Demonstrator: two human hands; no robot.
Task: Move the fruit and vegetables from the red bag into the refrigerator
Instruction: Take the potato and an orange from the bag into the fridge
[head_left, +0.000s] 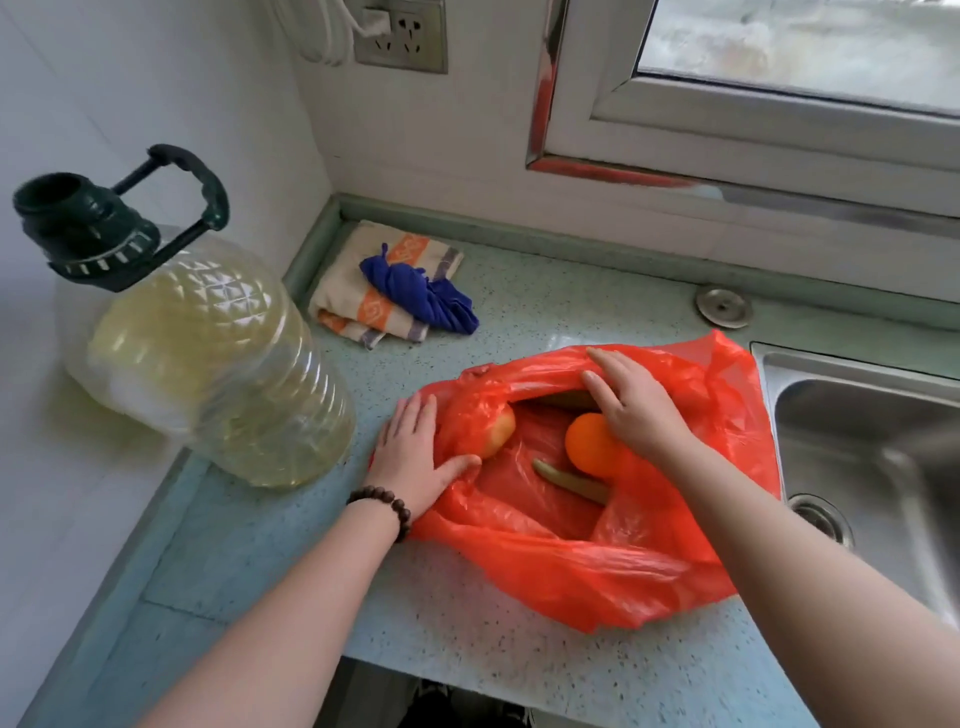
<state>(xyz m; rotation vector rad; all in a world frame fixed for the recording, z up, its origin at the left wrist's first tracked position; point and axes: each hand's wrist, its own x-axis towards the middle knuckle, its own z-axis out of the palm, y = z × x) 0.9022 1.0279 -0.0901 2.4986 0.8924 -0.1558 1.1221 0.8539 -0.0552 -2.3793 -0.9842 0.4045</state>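
Crinkled red plastic bag (597, 571) lies open on speckled countertop (467, 623), round orange fruit (587, 441) inside. Left hand (415, 457) flat, fingers straight, pressing bag's edge. Right hand (634, 410) spread wide over the orange.

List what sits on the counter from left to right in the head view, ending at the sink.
Oil jug → folded towel with a blue cloth on it → left hand on the bag's edge → red bag holding an orange → right hand → sink.

Head cam looks steeply down, close over countertop (467, 639).
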